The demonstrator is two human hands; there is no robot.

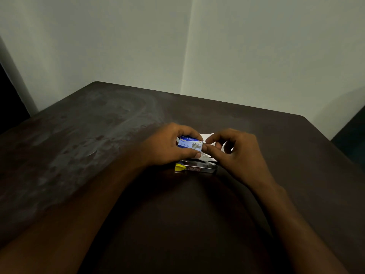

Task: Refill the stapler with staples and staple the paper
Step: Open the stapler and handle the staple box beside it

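Both forearms are stretched over the dark table (79,155). The stapler (197,168) is laid crosswise just beneath the hands. The staple box (190,144) is gripped by the left hand (167,147); its right end is pinched by the right hand (237,153), above the paper (207,136)

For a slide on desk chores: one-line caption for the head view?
Left hand holds a blue staple box, right hand pinching its end, above the stapler and paper on a table.
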